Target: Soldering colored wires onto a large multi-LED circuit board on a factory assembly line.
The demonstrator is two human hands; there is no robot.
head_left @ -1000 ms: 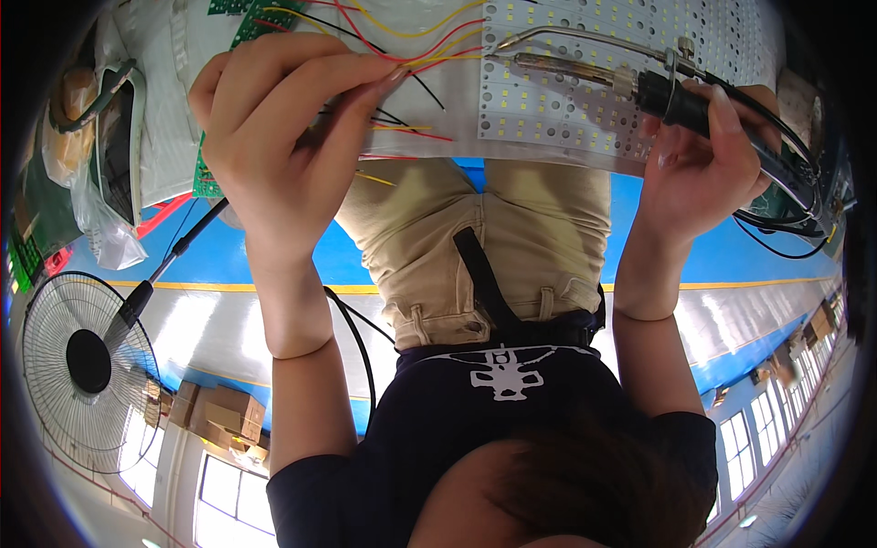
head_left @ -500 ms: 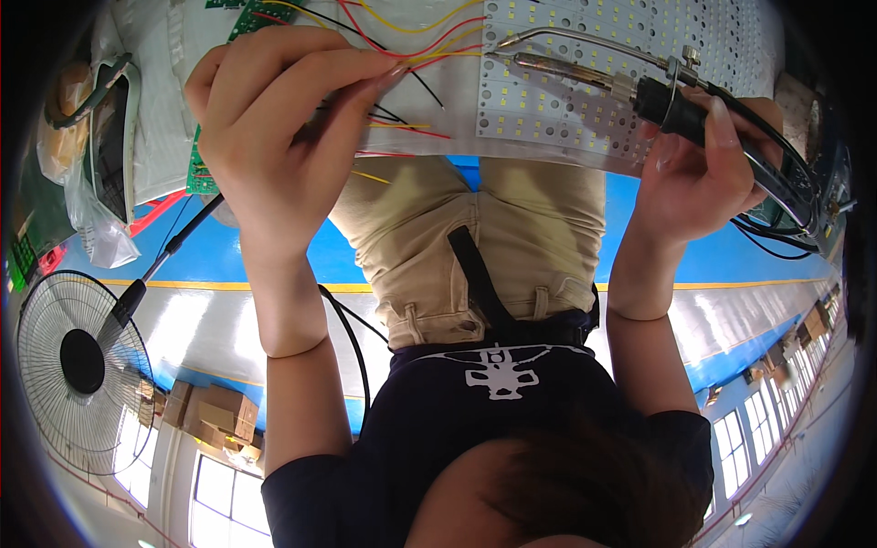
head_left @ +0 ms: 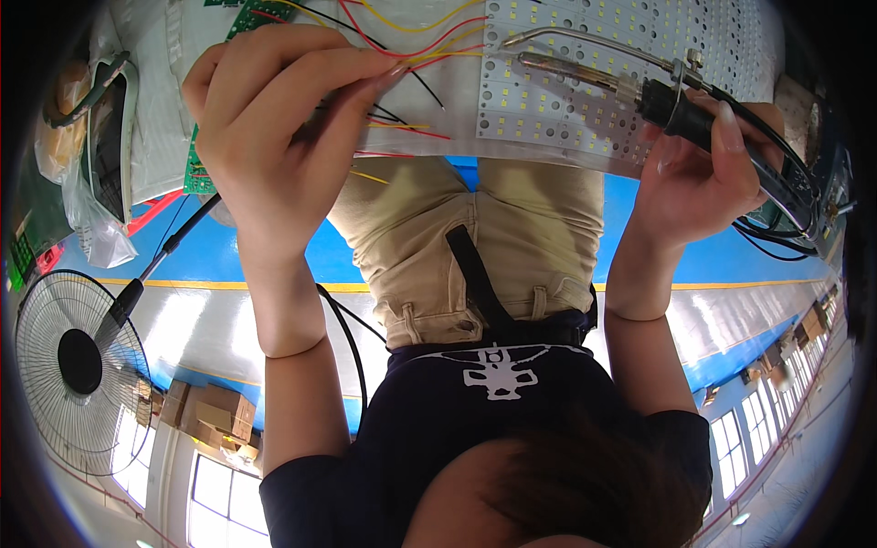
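My left hand (head_left: 283, 137) is closed in a pinch, thumb against forefinger, on a thin yellow wire (head_left: 452, 54). The wire's free end points right, over the left edge of a white LED panel (head_left: 539, 108). Red, yellow and black wires lie around the fingertips; a red wire (head_left: 457, 29) arcs just above. In my right hand (head_left: 699, 173) is a soldering iron (head_left: 676, 110) with a black handle, its tip pointing left toward the wire's end with a small gap between. A curved metal solder-feed tube (head_left: 594, 38) is clamped along the iron. Some wire roots are hidden behind my left hand.
Green circuit boards (head_left: 251, 16) lie beyond and beside my left hand. At the far left are a clear plastic bag (head_left: 96, 215) and a dark-edged tray-like thing. A fan (head_left: 80, 361) stands at left. Black cables (head_left: 776, 228) hang at the right.
The soldering iron and its feed tube have shifted slightly right, away from the wire's end. My left hand keeps its pinch almost in place.
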